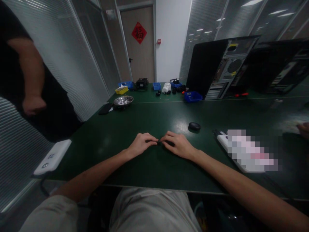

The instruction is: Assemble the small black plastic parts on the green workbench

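Over the dark green tabletop (145,170), my left hand (142,144) and my right hand (178,145) meet fingertip to fingertip. Both are closed in a pinch on a tiny, thin dark piece (159,141) between them, too small for me to name. My fingers cover most of it. A black rounded object (194,126), shaped like a small case or mouse, lies on the table just beyond my right hand, apart from it.
To the left lies a white power bank-like box (53,157); to the right, a white device (235,153), partly pixelated. A metal bowl (123,101), a blue tray (192,96) and computer towers (217,71) stand farther back. A person (31,74) stands at left.
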Demonstrator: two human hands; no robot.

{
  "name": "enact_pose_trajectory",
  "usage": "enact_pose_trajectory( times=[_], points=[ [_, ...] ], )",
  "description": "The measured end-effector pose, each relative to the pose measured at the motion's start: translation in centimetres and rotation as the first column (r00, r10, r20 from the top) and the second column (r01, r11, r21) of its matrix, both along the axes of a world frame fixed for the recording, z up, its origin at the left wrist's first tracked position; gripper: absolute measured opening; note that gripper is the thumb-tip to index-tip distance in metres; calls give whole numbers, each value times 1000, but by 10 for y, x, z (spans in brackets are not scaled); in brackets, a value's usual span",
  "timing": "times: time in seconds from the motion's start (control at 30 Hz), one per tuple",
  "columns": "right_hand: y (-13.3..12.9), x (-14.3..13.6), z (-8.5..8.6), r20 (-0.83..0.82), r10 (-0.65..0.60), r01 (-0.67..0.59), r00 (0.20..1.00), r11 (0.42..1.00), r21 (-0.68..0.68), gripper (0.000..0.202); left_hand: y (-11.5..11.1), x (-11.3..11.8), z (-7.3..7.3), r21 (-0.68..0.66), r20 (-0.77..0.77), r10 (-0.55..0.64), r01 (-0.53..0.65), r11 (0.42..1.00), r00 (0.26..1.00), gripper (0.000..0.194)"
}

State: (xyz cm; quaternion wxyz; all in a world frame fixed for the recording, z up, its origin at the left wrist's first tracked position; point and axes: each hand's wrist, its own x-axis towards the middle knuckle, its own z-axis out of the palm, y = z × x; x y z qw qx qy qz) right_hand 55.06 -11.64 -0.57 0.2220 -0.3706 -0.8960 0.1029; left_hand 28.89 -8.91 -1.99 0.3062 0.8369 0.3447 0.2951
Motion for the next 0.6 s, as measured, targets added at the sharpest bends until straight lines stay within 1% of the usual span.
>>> enact_pose_trajectory(
  times=[0.17,0.33,0.47,0.6],
  points=[
    [-1,-3,-2,-68,16,-16,998,1000,4,28,0,0,2,-15,47,22,-22,1000,999,16],
    [2,-1,-2,13,13,-13,1000,999,29,26,0,2,2,62,7,-12,11,998,1000,17],
    [3,-1,-4,25,11,-13,1000,998,54,24,1,4,-1,132,-5,-62,62,989,998,17],
    [2,-3,-5,35,9,-12,999,997,70,24,2,3,-3,136,-3,-67,67,988,998,17]
  ],
)
